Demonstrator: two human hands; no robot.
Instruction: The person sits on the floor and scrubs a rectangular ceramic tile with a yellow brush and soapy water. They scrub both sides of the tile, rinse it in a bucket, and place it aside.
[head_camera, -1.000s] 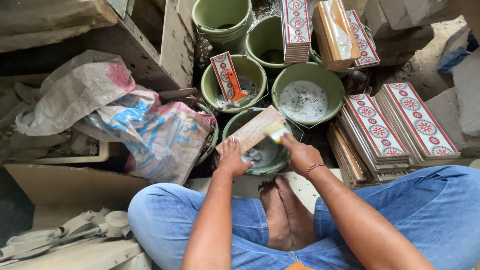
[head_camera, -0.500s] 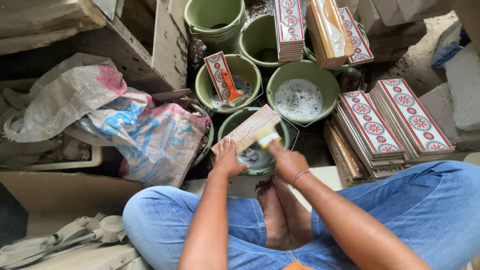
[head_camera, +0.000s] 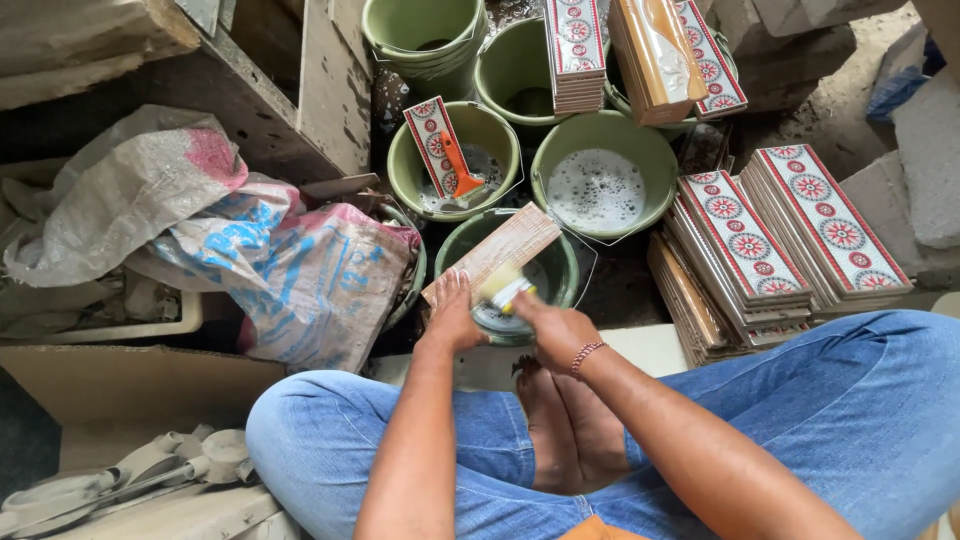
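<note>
The left hand (head_camera: 452, 318) grips the near end of a long tile (head_camera: 492, 254), fingers curled up over its edge, holding it slanted, plain back up, over the nearest bucket (head_camera: 556, 262). The right hand (head_camera: 553, 330) is closed around a sponge (head_camera: 503, 285), yellow and pale, pressed on the tile's near right edge. Since half a second ago the hands and tile have barely shifted; the sponge sits at about the same spot, slightly nearer the tile's near end than a second ago.

Five green buckets show: the one under the tile, one far left of it holding a patterned tile (head_camera: 432, 139) and an orange scraper (head_camera: 460, 171), one to the right filled with foamy water (head_camera: 598, 187), and two further off, the leftmost of them a nested stack (head_camera: 422, 38).

Left of the hands lies a printed sack (head_camera: 300, 280), white with blue and pink patches, and beyond it a grey-white sack (head_camera: 130, 195) with a pink patch. Right of the buckets stand two stacks of tiles (head_camera: 745, 240) with red and white flower medallions on top, another stack (head_camera: 830, 222) beside them. Far off, a tile stack (head_camera: 574, 50) rests across a bucket, with a tan wrapped bundle (head_camera: 655, 55) just right of it. Blue jeans (head_camera: 860, 400) and bare feet (head_camera: 570, 430) fill the near edge.
</note>
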